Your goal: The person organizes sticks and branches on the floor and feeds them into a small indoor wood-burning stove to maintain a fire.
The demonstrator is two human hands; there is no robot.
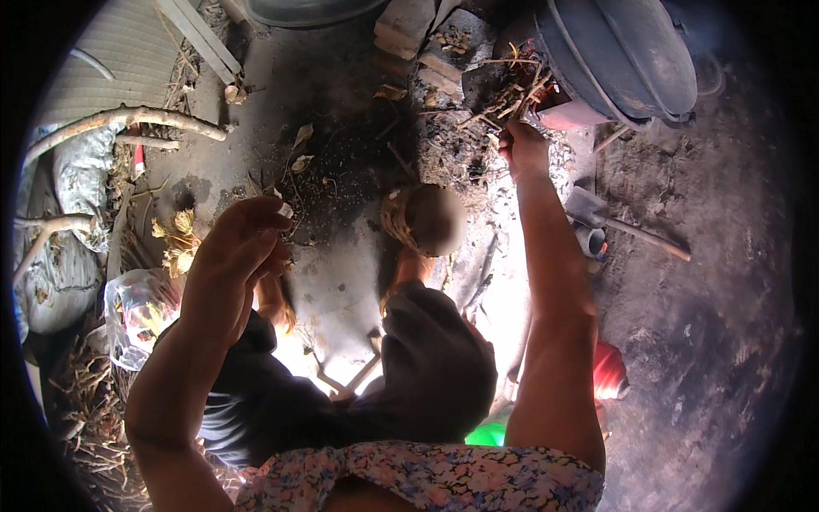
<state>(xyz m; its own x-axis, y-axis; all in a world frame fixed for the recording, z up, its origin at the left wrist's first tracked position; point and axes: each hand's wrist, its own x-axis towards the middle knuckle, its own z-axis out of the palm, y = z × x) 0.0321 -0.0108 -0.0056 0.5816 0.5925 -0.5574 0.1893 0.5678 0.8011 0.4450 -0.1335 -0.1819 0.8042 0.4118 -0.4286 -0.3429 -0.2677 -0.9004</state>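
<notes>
Here, your right hand (525, 154) has its fingers drawn in narrow around the near ends of the thin sticks (531, 94), though its back hides exactly how many it holds. Your left hand (243, 239) is raised well apart from them, fingers curled, with a small pale scrap (286, 210) at the fingertips; you cannot tell from this view whether it is pinched. The likeliest trouble is heat: a reddish glow shows beyond the sticks, so sliding your fingers further along them could burn you. The sticks also cross loosely, so a careless push might spill the bundle or nudge the brick (442, 75) beside it. As for position, the sticks run up and slightly right from your right fingertips, between that brick and the big dark pot (597, 55), towards the reddish stove wall (570, 114) under its rim. Pale ash (456, 145) lies just left of your right hand, while the small shovel (589, 205) rests to the right of your forearm, out of the way.
</notes>
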